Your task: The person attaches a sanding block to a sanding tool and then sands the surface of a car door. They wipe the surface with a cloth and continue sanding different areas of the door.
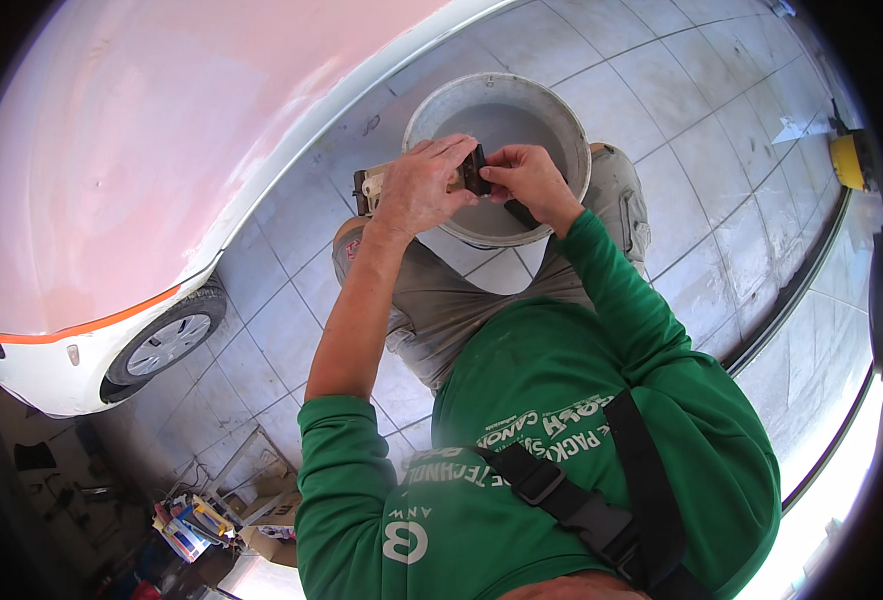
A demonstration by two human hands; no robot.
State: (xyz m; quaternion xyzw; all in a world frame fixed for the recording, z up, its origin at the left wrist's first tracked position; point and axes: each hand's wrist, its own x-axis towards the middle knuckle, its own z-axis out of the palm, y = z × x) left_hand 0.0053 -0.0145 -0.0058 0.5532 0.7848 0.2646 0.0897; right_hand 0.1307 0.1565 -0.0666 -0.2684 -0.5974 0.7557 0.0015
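Both hands meet over a round bucket (437, 110) of greyish water between my knees. My left hand (422, 188) is closed on one side of a small dark block (476, 172). From the other side, my right hand (537, 182) pinches the block with thumb and fingertips. The block's exact kind cannot be made out. Below my right hand, another dark flat piece (522, 213) shows at the bucket's near rim. A cream-coloured item with dark parts (364, 188) sits beside the bucket near my left knee, partly behind my left hand.
A car body with pinkish patches (162, 130) fills the upper left, its front wheel (167, 345) below. Grey tiles (662, 110) cover the floor. A cardboard box and assorted items (197, 525) lie at lower left. Something yellow (847, 162) stands at far right.
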